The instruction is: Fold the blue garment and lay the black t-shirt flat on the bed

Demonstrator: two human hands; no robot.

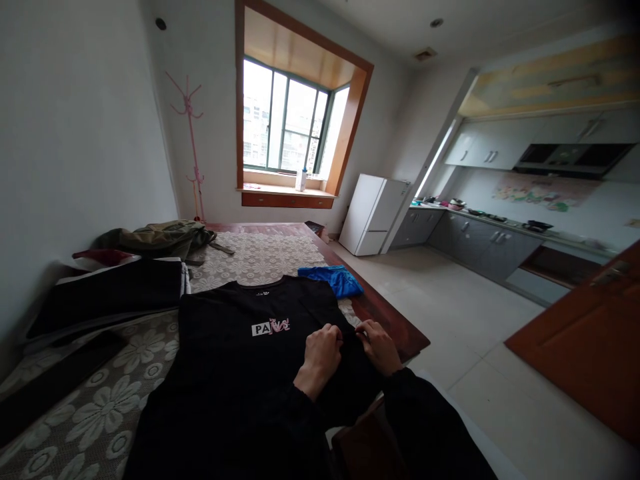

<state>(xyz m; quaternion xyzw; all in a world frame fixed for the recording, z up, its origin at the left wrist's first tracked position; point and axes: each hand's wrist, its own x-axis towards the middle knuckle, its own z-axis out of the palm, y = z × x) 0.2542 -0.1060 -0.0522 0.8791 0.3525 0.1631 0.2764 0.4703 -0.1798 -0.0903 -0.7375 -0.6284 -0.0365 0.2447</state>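
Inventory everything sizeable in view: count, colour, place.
Printed T-shirt: one, black, on table
Folded cloth: one, blue, beyond shirt
Floral lace tablecloth: one, grey, under shirt
Wooden table: one, reddish, under tablecloth
Folded fabric pile: one, mostly black, table's left
Fabric bag: one, olive, behind pile
Flat strip: one, dark, near left
Coat stand: one, pink, far corner
Framed window: one, brown, far wall
Boxy fridge: one, white, beyond table
Kitchen cabinets: several, grey and white, far right
Range hood: one, black, kitchen wall
Wooden door: one, brown, right edge
Left hand: one, black sleeve, on shirt
Right hand: one, black sleeve, on shirt
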